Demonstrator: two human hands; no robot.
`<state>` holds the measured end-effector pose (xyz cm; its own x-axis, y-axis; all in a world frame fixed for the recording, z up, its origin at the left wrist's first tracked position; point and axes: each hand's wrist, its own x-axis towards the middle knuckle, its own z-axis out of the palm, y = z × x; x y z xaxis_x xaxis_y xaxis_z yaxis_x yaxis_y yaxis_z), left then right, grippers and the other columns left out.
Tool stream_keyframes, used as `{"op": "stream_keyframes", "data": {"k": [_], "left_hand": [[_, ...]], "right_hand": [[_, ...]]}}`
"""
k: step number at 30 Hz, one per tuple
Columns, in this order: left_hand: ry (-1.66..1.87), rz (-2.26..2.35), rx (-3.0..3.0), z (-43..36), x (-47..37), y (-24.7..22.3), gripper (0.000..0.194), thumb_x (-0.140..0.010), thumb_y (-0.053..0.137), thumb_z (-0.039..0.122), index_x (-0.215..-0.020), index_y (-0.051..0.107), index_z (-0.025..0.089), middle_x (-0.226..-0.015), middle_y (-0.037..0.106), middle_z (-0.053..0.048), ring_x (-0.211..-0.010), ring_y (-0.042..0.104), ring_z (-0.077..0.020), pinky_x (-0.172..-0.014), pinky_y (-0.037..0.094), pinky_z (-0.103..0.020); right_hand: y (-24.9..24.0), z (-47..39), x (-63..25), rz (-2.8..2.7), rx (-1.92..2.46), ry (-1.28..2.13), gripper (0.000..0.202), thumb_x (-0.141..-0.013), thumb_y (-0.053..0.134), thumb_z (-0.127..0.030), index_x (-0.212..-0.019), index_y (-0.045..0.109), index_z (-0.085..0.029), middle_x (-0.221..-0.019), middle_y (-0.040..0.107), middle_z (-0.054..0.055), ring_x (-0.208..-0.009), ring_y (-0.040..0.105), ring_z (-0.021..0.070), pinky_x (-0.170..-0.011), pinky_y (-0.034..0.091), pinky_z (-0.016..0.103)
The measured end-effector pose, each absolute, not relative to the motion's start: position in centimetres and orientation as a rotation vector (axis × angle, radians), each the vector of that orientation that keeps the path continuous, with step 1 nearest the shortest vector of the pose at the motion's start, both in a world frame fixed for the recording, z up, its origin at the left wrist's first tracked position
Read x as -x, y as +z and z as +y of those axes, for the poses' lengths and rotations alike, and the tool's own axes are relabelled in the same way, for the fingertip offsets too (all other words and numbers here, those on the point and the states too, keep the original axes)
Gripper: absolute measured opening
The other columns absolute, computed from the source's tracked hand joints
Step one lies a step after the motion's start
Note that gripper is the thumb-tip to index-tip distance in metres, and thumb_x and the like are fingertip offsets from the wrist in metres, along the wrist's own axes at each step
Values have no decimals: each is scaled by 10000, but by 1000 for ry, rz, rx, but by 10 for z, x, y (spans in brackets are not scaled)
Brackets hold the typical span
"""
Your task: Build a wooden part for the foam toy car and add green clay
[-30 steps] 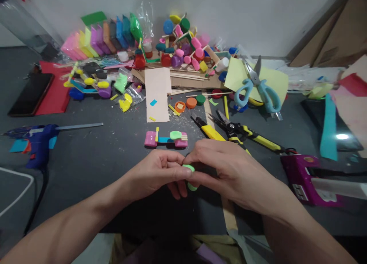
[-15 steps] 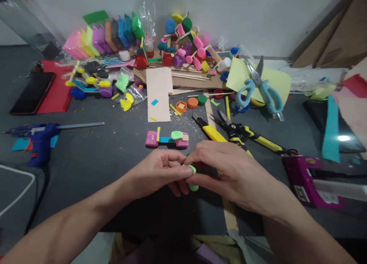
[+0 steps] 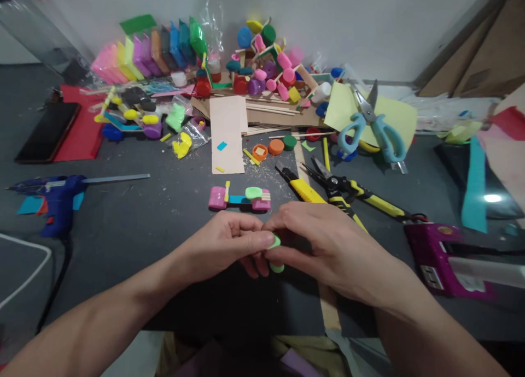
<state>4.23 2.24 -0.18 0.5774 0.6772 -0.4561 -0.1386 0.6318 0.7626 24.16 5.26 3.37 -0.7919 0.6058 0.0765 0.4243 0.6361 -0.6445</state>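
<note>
My left hand (image 3: 240,240) and my right hand (image 3: 324,246) meet close to the table's near edge. Between their thumbs and fingers they pinch a light green clay piece (image 3: 274,242), mostly covered by the fingertips. A second rounded green bit (image 3: 278,267) shows just below; whether it joins the first is hidden. Just beyond my hands stands a small model vehicle (image 3: 240,199) with pink-purple wheels, a blue strip as its body, a yellow upright and a green oval clay pad (image 3: 254,193) on top.
A yellow utility knife (image 3: 305,190) and black-and-yellow pliers (image 3: 365,196) lie to the right, past my right hand. Blue scissors (image 3: 371,123) rest on yellow paper. A blue glue gun (image 3: 63,202) is at left. Colourful clay packs (image 3: 143,54) and several finished models (image 3: 270,65) line the back.
Both hands keep their pinch on the green clay, with only a slight shift of the fingers. The model vehicle and tools stay in place.
</note>
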Motion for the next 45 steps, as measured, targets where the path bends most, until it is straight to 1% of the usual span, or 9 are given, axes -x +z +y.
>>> {"op": "stream_keyframes", "data": {"k": [5, 9, 16, 21, 28, 34, 38, 41, 45], "left_hand": [[619, 858, -723, 23, -40, -1, 254, -803, 785, 367, -821, 680, 137, -642, 705, -4, -571, 672, -98, -552, 550, -175], [690, 951, -777, 20, -42, 4, 200, -830, 752, 305, -811, 682, 118, -671, 721, -17, -551, 652, -76, -552, 527, -158], [674, 1018, -793, 16, -45, 13, 185, -847, 730, 280, -916, 636, 137, -783, 762, -36, -608, 670, -85, -594, 541, -180], [677, 1065, -817, 16, -46, 11, 185, -841, 727, 296, -819, 643, 132, -741, 748, -37, -575, 652, -87, -583, 538, -193], [695, 1167, -998, 12, -46, 4, 168, -854, 732, 338, -929, 704, 189, -787, 715, 22, -687, 659, -73, -646, 526, -157], [703, 1166, -1040, 14, -45, 2, 134, -881, 699, 314, -871, 702, 181, -741, 696, 26, -675, 678, -81, -647, 544, -163], [711, 1186, -994, 13, -47, 3, 167, -856, 725, 329, -942, 702, 187, -771, 704, 18, -684, 682, -92, -643, 554, -174], [728, 1186, -1013, 12, -48, 3, 173, -852, 732, 341, -933, 703, 190, -780, 705, 18, -694, 682, -92, -651, 562, -172], [736, 1205, -1061, 13, -48, 5, 140, -861, 718, 321, -884, 706, 183, -743, 703, 16, -676, 692, -101, -637, 567, -181]], "right_hand": [[35, 52, -241, -2476, 946, 1000, 169, -931, 679, -356, -964, 682, -190, -806, 680, -17, -708, 587, 126, -624, 387, 239], [36, 54, -242, -2316, 1175, 1178, 267, -930, 657, -446, -819, 667, -203, -673, 618, -51, -575, 501, 92, -526, 337, 228], [35, 59, -246, -2224, 1243, 1407, 323, -943, 618, -451, -759, 656, -187, -644, 578, -42, -567, 446, 94, -510, 316, 229], [34, 58, -245, -2251, 1260, 1407, 282, -947, 607, -428, -804, 662, -191, -675, 607, -34, -591, 478, 102, -528, 327, 229], [34, 57, -242, -2284, 1299, 1325, 261, -941, 591, -345, -741, 641, -184, -636, 579, -41, -580, 474, 97, -541, 337, 220], [32, 59, -242, -2289, 1277, 1390, 257, -951, 587, -371, -803, 684, -186, -685, 621, -30, -613, 505, 105, -557, 348, 223], [32, 60, -242, -2280, 1286, 1391, 283, -952, 584, -386, -769, 665, -185, -649, 589, -38, -591, 477, 103, -541, 332, 225], [33, 60, -242, -2287, 1280, 1389, 280, -962, 570, -381, -792, 673, -184, -687, 620, -28, -623, 507, 108, -569, 348, 226], [32, 60, -243, -2295, 1272, 1419, 319, -960, 578, -454, -812, 682, -191, -678, 603, -39, -609, 485, 103, -541, 320, 228]]}}
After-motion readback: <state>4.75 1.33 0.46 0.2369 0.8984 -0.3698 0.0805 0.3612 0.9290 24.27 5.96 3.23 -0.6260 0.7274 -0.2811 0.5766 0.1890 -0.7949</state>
